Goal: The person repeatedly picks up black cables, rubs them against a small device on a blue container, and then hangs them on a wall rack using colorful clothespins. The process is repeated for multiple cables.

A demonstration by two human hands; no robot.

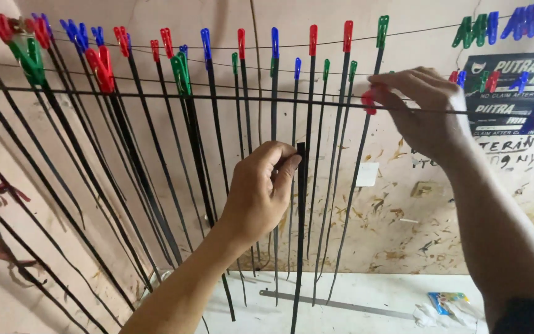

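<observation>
Left hand (261,192) pinches the top of a black strip (300,247), fingers closed on it. Right hand (424,111) grips a red clothespin (369,102) at the line (230,96).

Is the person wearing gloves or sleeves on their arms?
No gloves. The left hand and right hand are both bare, with no rings or watch showing. The left forearm is uncovered to the picture's edge. On the right arm, a dark sleeve edge shows at the bottom corner.
</observation>
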